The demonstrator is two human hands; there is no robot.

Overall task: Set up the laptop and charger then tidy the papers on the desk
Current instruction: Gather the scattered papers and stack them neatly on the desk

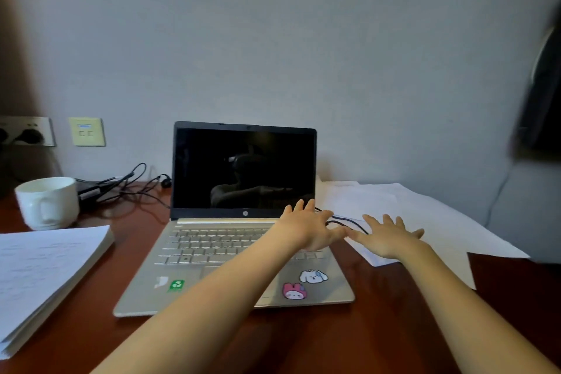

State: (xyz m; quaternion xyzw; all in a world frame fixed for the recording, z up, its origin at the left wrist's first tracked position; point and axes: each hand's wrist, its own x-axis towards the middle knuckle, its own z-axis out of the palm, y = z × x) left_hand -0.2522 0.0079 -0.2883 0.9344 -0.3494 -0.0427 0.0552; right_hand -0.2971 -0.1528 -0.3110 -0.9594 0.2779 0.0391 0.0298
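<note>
Laptop sat open mid-desk, screen dark. Left hand and right hand were at its right edge, fingers spread, gripping nothing. Charger cable looped between them over papers. Best approach: pinch near the plug, align with port, push straight.

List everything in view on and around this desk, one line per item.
laptop: one, silver with dark screen, open at desk centre
stickers: four, pink, white and green, on the palm rest
mug: one, white, far left
charger: one, black, tangled leads, behind the mug
cable: one, black, right of laptop, across the sheets
paper stack: one, white, front left
loose sheets: several, white, right of laptop
wall plates: two, grey and cream, left wall
dark object: one, blurred, right edge
desk: one, red-brown
left hand: fingers spread, over laptop's right side
right hand: fingers spread, over loose sheets
</note>
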